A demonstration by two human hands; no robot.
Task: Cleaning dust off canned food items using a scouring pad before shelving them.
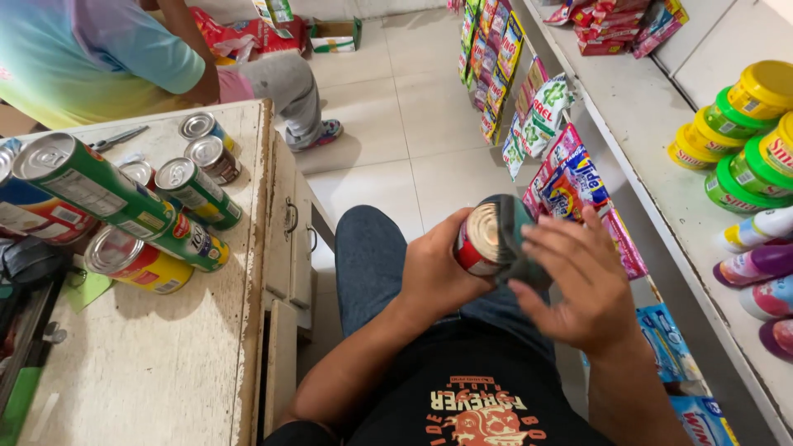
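**Can and cloth held over the lap**

Black shirt fabric with an orange print fills the bottom edge, and just above it both forearms rise toward the middle of the view. At the centre, the left hand (434,272) is closed around a red-labelled tin can (481,241), fingers wrapped behind the body so that one round metal end faces up and toward the camera. The right hand (578,285), at about four o'clock from the can, presses a dark grey cloth (519,239) against the can's far side, fingers spread and curved over the fabric. Holding it over the jeans-clad knee (372,256) keeps the can free to turn in the grip.

At nine o'clock stands a worn pale counter (165,363) carrying a cluster of other cans (124,206), several lying on their sides in green, yellow and red labels, with a pair of scissors (117,138) beyond them. At three o'clock a white shelf (661,157) holds green and yellow lidded tubs (743,132); hanging sachet strips (529,124) line its front edge.

Another person, seated at eleven o'clock, is cut off at the shoulder. How much of the can the cloth covers is hidden, and the right thumb cannot be made out.
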